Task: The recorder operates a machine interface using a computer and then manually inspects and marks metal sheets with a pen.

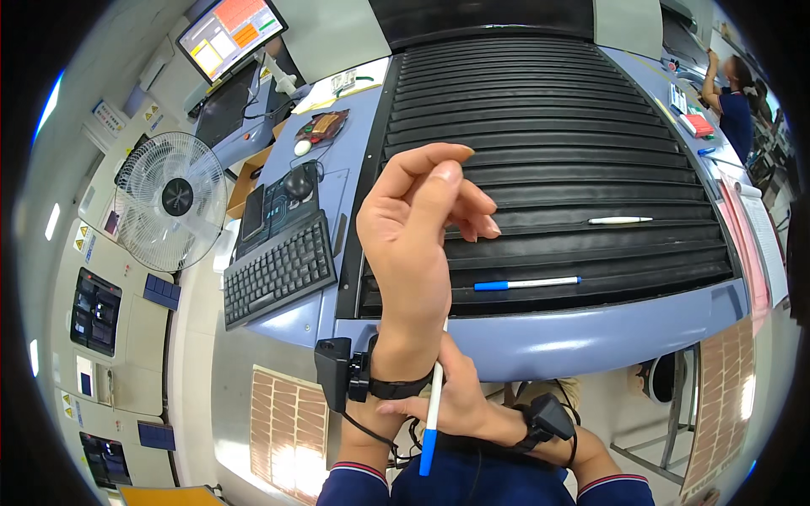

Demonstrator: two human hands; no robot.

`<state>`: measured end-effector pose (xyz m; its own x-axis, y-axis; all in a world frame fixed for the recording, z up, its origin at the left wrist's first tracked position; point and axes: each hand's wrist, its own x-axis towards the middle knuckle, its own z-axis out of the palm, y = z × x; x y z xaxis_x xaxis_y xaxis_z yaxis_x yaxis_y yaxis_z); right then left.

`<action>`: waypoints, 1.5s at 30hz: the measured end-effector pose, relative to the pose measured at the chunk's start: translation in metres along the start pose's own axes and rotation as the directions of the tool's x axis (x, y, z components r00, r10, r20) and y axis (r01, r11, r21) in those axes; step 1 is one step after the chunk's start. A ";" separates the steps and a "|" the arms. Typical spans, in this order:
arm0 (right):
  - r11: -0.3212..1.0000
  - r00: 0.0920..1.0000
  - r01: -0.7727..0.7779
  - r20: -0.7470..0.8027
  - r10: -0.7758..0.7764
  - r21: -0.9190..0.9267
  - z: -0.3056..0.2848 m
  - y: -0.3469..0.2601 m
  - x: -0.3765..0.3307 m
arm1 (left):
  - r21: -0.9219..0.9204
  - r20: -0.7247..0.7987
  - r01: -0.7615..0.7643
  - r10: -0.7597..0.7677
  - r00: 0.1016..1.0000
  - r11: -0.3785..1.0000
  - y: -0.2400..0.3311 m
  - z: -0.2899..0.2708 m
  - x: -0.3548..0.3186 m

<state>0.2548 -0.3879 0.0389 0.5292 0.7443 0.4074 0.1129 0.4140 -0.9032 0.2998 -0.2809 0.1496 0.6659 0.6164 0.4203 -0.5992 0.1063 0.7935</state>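
Observation:
My left hand is raised over the near left part of the black ribbed bed, its fingers loosely curled and apart, with nothing in them. Below it, my right hand lies against the left forearm, just by the black wrist strap. Between its thumb and fingers is a white marker with a blue cap, cap end pointing down toward me. Another blue-capped marker rests along the front of the bed. Farther back on the slats lies a slim white pen.
The black ribbed bed has a blue-grey frame. On the left are a keyboard, a mouse, a standing fan and a monitor. Papers line the right edge. Another person is at the far right.

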 end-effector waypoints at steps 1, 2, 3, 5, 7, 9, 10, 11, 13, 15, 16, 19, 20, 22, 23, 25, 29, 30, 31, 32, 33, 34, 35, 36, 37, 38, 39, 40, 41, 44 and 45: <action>0.999 0.999 -0.026 0.022 0.026 0.024 -0.002 -0.002 0.002 | 0.106 0.025 -0.042 0.040 0.999 0.993 0.000 0.001 -0.001; 0.997 0.998 -0.053 0.044 0.051 0.048 -0.004 -0.004 0.004 | 0.211 0.053 -0.087 0.077 0.996 0.974 0.001 0.001 -0.003; 0.998 0.998 -0.053 0.043 0.051 0.044 -0.007 -0.004 0.005 | 0.206 0.054 -0.086 0.077 0.996 0.975 0.001 0.002 -0.004; 0.997 0.994 -0.070 0.085 0.068 0.021 -0.011 -0.005 0.006 | 0.425 0.132 -0.159 0.113 0.985 0.891 0.000 0.004 -0.007; 0.996 0.992 -0.082 0.100 0.078 0.036 -0.011 0.000 0.006 | 0.425 0.138 -0.158 0.109 0.984 0.891 -0.004 0.004 -0.008; 0.994 0.989 -0.094 0.120 0.087 0.053 -0.010 0.005 0.007 | 0.507 0.232 -0.255 0.155 0.960 0.824 -0.009 0.002 -0.009; 0.982 0.989 -0.082 0.138 0.059 0.172 -0.009 0.007 0.008 | 0.509 0.255 -0.252 0.136 0.957 0.823 -0.008 0.003 -0.010; 0.955 0.988 -0.072 0.153 0.029 0.289 -0.009 0.007 0.010 | 0.533 0.278 -0.287 0.156 0.948 0.796 -0.009 0.004 -0.011; 0.951 0.987 -0.112 0.146 0.071 0.290 -0.014 0.002 0.015 | 0.556 0.337 -0.365 0.199 0.920 0.746 -0.017 0.006 -0.012; 0.944 0.983 -0.149 0.145 0.110 0.295 -0.014 0.000 0.017 | 0.550 0.450 -0.497 0.263 0.853 0.671 -0.017 0.010 -0.013; 0.926 0.976 -0.186 0.172 0.134 0.330 -0.012 0.001 0.017 | 0.521 0.504 -0.556 0.293 0.813 0.647 -0.016 0.011 -0.012; 0.934 0.966 -0.198 0.222 0.135 0.296 -0.012 0.001 0.017 | 0.439 0.573 -0.657 0.372 0.730 0.613 -0.016 0.013 -0.011; 0.959 0.964 -0.169 0.242 0.113 0.229 -0.012 0.000 0.017 | 0.444 0.570 -0.644 0.358 0.739 0.622 -0.015 0.013 -0.012; 0.950 0.963 -0.198 0.227 0.143 0.241 -0.015 -0.013 0.019 | 0.444 0.565 -0.633 0.350 0.747 0.634 -0.017 0.013 -0.013; 0.939 0.962 -0.225 0.211 0.173 0.259 -0.016 -0.018 0.019 | 0.445 0.566 -0.643 0.361 0.741 0.623 -0.020 0.011 -0.015; 0.952 0.960 -0.222 0.218 0.175 0.212 -0.018 -0.015 0.015 | 0.444 0.567 -0.653 0.372 0.735 0.613 -0.023 0.007 -0.019; 0.899 0.886 -0.401 0.322 0.333 0.175 -0.025 -0.023 0.018 | 0.470 0.699 -0.774 0.356 0.620 0.424 -0.028 -0.004 -0.024; 0.900 0.886 -0.401 0.322 0.333 0.171 -0.025 -0.019 0.016 | 0.480 0.737 -0.808 0.343 0.582 0.341 -0.026 -0.004 -0.025; 0.918 0.905 -0.359 0.302 0.300 0.166 -0.025 -0.013 0.013 | 0.483 0.772 -0.837 0.326 0.545 0.256 -0.025 -0.005 -0.025; 0.935 0.922 -0.318 0.281 0.265 0.161 -0.026 -0.010 0.012 | 0.481 0.771 -0.838 0.330 0.544 0.257 -0.024 -0.006 -0.027; 0.934 0.921 -0.318 0.286 0.263 0.164 -0.025 -0.011 0.014 | 0.494 0.784 -0.845 0.316 0.535 0.205 -0.022 -0.008 -0.028; 0.947 0.944 -0.273 0.240 0.228 0.172 -0.025 -0.014 0.017 | 0.503 0.795 -0.850 0.302 0.525 0.153 -0.020 -0.008 -0.029; 0.957 0.962 -0.227 0.193 0.192 0.178 -0.025 -0.015 0.020 | 0.506 0.795 -0.849 0.300 0.527 0.148 -0.017 -0.008 -0.028; 0.957 0.962 -0.229 0.190 0.195 0.176 -0.024 -0.011 0.017 | 0.491 0.797 -0.857 0.316 0.515 0.158 -0.016 -0.006 -0.029; 0.955 0.960 -0.229 0.205 0.190 0.187 -0.023 -0.004 0.014 | 0.475 0.798 -0.864 0.332 0.503 0.168 -0.017 -0.005 -0.029; 0.953 0.958 -0.229 0.221 0.184 0.198 -0.021 0.000 0.012 | 0.474 0.797 -0.864 0.334 0.503 0.170 -0.019 -0.005 -0.026; 0.953 0.958 -0.230 0.221 0.185 0.198 -0.019 0.000 0.014 | 0.469 0.751 -0.855 0.409 0.519 0.222 -0.021 -0.004 -0.022; 0.940 0.978 -0.166 0.169 0.120 0.298 -0.015 0.000 0.016 | 0.459 0.696 -0.845 0.480 0.533 0.273 -0.022 -0.003 -0.019; 0.915 0.992 -0.097 0.111 0.058 0.392 -0.013 -0.001 0.018 | 0.460 0.695 -0.845 0.481 0.534 0.272 -0.021 0.000 -0.019; 0.893 0.974 -0.206 0.172 0.148 0.401 -0.007 0.007 0.014 | 0.464 0.488 -0.625 0.408 0.772 0.628 -0.005 0.013 -0.020; 0.894 0.974 -0.205 0.173 0.147 0.398 -0.006 0.010 0.012 | 0.462 0.487 -0.627 0.411 0.771 0.628 -0.003 0.015 -0.021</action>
<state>0.2676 -0.3784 0.0342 0.3869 0.8762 0.2874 -0.3421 0.4258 -0.8377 0.2946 -0.3062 0.1451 0.4834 0.1385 0.8644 -0.5882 -0.6799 0.4379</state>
